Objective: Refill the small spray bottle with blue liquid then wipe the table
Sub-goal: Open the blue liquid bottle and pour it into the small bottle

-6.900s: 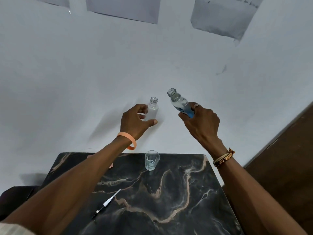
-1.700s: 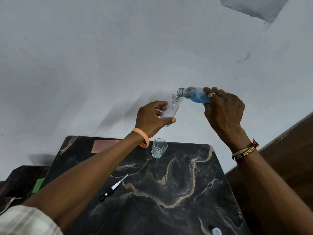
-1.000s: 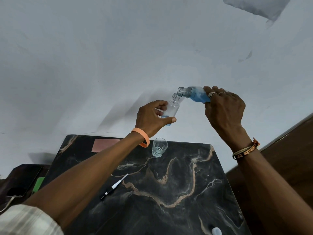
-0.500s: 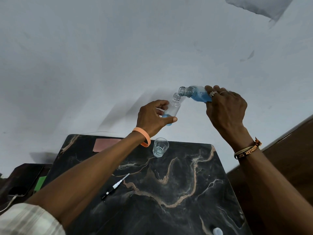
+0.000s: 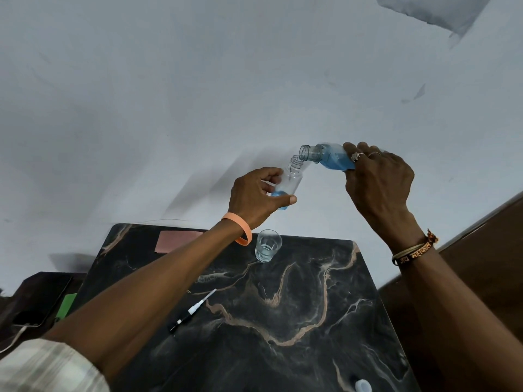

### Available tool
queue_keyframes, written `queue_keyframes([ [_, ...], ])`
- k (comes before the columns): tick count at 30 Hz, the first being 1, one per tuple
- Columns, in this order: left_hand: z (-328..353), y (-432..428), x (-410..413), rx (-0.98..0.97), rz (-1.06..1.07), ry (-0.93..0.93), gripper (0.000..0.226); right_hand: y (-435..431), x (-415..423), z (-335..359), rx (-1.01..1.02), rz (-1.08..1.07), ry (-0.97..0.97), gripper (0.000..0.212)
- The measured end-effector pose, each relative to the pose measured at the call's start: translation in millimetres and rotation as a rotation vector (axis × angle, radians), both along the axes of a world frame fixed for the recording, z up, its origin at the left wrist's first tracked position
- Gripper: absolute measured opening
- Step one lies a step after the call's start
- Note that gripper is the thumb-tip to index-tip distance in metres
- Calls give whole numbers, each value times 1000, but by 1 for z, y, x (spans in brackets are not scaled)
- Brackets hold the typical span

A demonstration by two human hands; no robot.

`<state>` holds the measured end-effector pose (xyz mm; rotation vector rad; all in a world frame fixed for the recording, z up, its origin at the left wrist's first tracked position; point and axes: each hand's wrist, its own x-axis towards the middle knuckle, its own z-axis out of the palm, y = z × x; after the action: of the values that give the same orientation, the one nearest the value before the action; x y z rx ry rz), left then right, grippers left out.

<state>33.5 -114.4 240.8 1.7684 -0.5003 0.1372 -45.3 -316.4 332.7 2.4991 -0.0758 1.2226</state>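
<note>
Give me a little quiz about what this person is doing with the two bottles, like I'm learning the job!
1. True or false: the left hand holds the small spray bottle.
2. What stands near the far edge of the table? A) a small clear glass B) a plate C) a spoon
3. Fill in: the right hand tips the bigger bottle, and the liquid in it is ____.

Key: 1 true; 2 A; 3 blue.
</note>
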Motion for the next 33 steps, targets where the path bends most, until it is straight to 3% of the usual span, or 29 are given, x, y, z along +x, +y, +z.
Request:
queue_keyframes([
  [33, -1, -1, 0, -9, -12, 10, 66, 4, -3, 3, 15, -21, 30, 36],
])
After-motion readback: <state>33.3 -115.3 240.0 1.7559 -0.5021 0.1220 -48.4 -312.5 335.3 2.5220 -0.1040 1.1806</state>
